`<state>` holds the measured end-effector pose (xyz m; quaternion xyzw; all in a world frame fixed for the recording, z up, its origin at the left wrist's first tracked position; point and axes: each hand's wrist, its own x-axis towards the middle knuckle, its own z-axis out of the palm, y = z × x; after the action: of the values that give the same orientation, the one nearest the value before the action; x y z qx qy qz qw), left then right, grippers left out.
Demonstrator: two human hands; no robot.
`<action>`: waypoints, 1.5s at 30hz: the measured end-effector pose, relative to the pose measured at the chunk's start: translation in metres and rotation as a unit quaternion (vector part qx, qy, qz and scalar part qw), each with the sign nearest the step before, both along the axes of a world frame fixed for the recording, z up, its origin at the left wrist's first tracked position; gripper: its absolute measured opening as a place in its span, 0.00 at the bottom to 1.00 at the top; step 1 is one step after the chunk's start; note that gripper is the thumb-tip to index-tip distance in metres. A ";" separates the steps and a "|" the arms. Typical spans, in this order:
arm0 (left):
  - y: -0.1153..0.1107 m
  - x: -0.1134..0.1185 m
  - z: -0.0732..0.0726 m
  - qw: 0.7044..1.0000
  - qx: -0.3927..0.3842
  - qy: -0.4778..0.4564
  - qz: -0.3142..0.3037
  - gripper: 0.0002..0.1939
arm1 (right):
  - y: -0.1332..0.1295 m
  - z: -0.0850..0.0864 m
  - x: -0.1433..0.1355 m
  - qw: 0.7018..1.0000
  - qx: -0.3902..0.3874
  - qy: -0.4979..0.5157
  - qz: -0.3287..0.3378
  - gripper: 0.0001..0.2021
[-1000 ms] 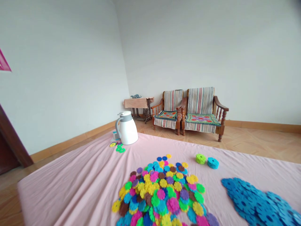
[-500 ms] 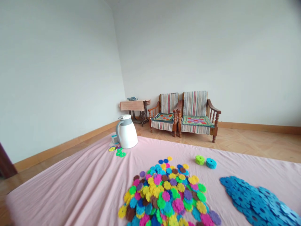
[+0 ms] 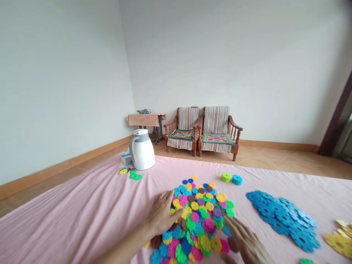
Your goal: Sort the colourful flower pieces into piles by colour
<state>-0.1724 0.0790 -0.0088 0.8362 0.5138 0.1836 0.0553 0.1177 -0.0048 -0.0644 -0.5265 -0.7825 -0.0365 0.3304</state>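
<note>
A heap of small notched discs in many colours (image 3: 194,216) lies on the pink cloth (image 3: 104,205). My left hand (image 3: 165,213) rests against the heap's left side, its thumb stretched over the discs and its fingers pointing forward. At the heap's right edge is my right hand (image 3: 243,238), fingers extended and apart, touching or just above the outer discs. Neither hand has a disc in its grasp. Larger blue discs (image 3: 283,216) are piled to the right. Behind the heap stand a short green stack (image 3: 226,177) and a short blue stack (image 3: 237,179).
A white and grey jug (image 3: 144,152) stands at the back left beside a small box (image 3: 127,159) and a few loose green discs (image 3: 135,175). Yellow discs (image 3: 339,242) lie at the far right. Two wooden chairs (image 3: 218,137) are beyond the cloth.
Both hands have come into view at the sides of the heap. The view has turned slightly to the right, bringing in the yellow discs and a dark door frame.
</note>
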 end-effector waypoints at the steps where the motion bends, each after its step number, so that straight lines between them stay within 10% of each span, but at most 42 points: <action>1: 0.000 0.000 -0.002 1.000 -0.003 0.005 -0.005 0.38 | 0.007 -0.002 -0.004 1.000 -0.014 -0.002 -0.024 0.29; 6: -0.018 0.010 0.001 0.996 0.003 -0.017 -0.082 0.33 | 0.033 -0.013 -0.030 0.992 -0.041 0.033 -0.116 0.30; 13: -0.030 0.007 0.008 0.982 -0.018 -0.084 -0.166 0.26 | 0.023 0.002 -0.064 0.995 -0.033 0.049 0.082 0.30; 16: -0.027 0.004 0.013 0.975 -0.036 -0.105 -0.193 0.23 | 0.013 0.010 -0.062 0.994 -0.014 0.084 0.066 0.25; 26: 0.016 -0.047 0.012 0.999 0.000 -0.023 0.025 0.09 | 0.005 0.022 -0.054 0.995 0.011 0.089 -0.048 0.14; 37: -0.005 -0.023 0.019 0.977 -0.110 -0.132 -0.124 0.13 | 0.007 0.024 -0.055 0.996 0.025 0.073 0.039 0.12; 45: -0.004 -0.024 0.010 0.987 -0.085 -0.114 -0.073 0.12 | 0.004 0.025 -0.057 0.997 -0.007 0.070 0.021 0.14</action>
<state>-0.1959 0.0749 0.0010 0.8374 0.4555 0.2287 0.1975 0.0609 -0.0004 -0.0393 -0.5134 -0.7686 0.0128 0.3815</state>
